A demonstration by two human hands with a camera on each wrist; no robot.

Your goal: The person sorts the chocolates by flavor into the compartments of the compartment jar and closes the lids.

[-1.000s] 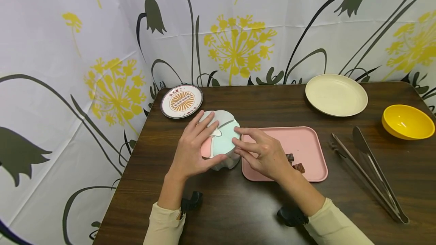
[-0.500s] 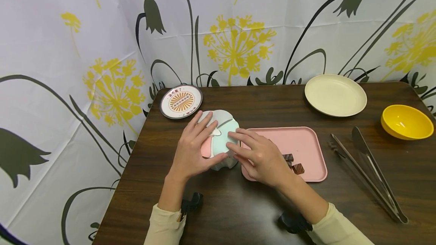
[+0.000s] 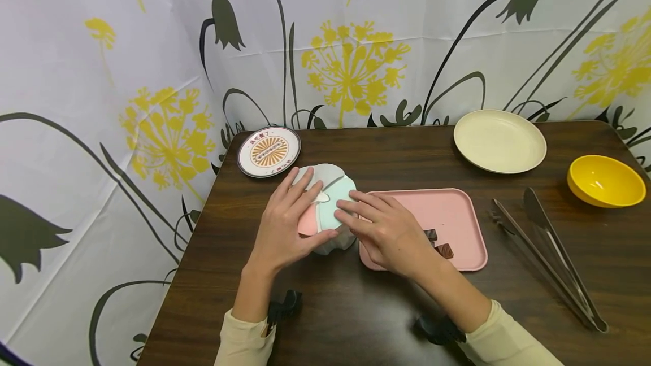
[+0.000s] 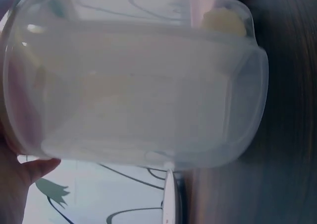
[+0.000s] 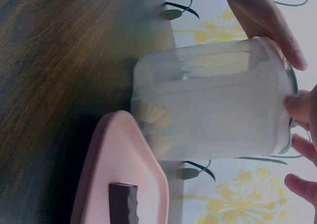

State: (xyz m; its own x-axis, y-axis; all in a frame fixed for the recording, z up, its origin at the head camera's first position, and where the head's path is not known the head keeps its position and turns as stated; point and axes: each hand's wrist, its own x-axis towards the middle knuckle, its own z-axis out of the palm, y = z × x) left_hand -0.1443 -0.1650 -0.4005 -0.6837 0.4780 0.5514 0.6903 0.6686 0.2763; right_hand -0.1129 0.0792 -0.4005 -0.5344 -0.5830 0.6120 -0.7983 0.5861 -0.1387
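Observation:
A translucent ribbed canister (image 3: 337, 243) stands on the table under a segmented lid (image 3: 335, 202) of grey, mint and pink panels. My left hand (image 3: 285, 222) rests over the lid's left part, fingers spread straight and thumb extended along the front edge. My right hand (image 3: 391, 230) touches the mint panel's right side with its extended fingers. Through the cloudy wall, pale yellowish lumps (image 5: 152, 114) show at the canister's bottom in the right wrist view. Beside the canister lies a pink tray (image 3: 465, 213) bearing several brown chocolate-like blocks (image 3: 445, 251), partly behind my right hand.
A patterned plate (image 3: 269, 151) lies behind and left of the canister. At the right are a cream plate (image 3: 500, 141), a yellow bowl (image 3: 605, 182) and metal tongs (image 3: 559, 270). A flower-printed cloth (image 3: 356, 16) hangs behind the table (image 3: 366, 315).
My right hand has shifted slightly left and lower, its fingers reaching further over the mint panel. My left hand keeps its place on the lid, and the canister stays put.

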